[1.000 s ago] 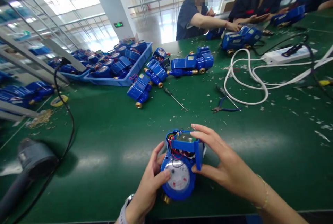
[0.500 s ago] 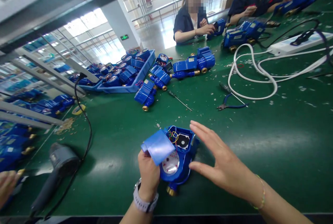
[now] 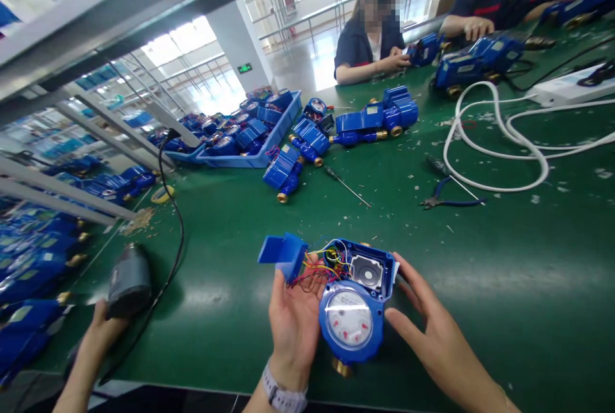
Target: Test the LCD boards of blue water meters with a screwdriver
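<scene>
In front of me on the green bench is a blue water meter (image 3: pixel 349 320) with a round dial and a brass fitting at its near end. Its upper housing is uncovered, showing wires and a black-and-white part. My left hand (image 3: pixel 295 314) is palm up at its left, the thumb against a loose blue cover (image 3: pixel 283 256) and the fingers beneath the coloured wires (image 3: pixel 312 275) joining cover and meter. Around the housing's right corner, my right hand (image 3: pixel 432 330) has its fingertips on the edge and its thumb near the meter's side.
At left, another person's hand (image 3: pixel 103 326) is on a grey heat gun (image 3: pixel 129 282). A screwdriver (image 3: pixel 350 187), cutters (image 3: pixel 451 202), white cable (image 3: pixel 500 128) and several blue meters (image 3: pixel 283 173) lie beyond. A blue crate (image 3: pixel 240 161) of meters stands farther back; co-workers sit opposite.
The cover has swung left off the dial, exposing the wires. My left hand has turned palm up. My right hand has come in to the meter's edge. Another person's hand has reached the heat gun.
</scene>
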Demonstrator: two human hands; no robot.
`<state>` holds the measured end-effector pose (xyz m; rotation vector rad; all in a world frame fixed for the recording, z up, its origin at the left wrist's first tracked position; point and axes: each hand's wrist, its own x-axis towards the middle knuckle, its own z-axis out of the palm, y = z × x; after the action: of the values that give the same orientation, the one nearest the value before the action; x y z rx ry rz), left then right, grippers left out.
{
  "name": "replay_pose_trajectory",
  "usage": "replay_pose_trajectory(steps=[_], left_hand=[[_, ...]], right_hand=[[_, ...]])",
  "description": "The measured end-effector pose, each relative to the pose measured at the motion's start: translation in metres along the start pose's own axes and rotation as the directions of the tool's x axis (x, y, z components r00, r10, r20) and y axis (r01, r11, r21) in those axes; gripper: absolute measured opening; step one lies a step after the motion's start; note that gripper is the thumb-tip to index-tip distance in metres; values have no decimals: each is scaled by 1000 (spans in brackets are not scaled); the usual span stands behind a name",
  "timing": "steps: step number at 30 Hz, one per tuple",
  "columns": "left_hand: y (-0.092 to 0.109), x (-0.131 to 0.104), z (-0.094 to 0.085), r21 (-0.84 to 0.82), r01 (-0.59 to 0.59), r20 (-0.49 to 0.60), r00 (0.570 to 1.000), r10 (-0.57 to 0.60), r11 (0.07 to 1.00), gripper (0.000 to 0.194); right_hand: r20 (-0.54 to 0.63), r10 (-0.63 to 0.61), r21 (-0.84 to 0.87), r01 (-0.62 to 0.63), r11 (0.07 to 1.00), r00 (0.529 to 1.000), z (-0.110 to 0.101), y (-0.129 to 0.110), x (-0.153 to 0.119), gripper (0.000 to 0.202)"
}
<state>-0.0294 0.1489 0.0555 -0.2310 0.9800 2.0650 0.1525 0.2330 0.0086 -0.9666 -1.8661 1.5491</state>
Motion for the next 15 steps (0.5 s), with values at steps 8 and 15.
replay_pose_trajectory(steps=[8,15], left_hand=[[5,-5,0,-106,16,116,993,-3,994,27],[5,-6,-4,-53,1,165,986,8,999,28]], right_hand=[[-99,-76,-150,61,987,992,-5,12,1,70],[-49,-388,-449,327,832,920,-7,3,-10,64]])
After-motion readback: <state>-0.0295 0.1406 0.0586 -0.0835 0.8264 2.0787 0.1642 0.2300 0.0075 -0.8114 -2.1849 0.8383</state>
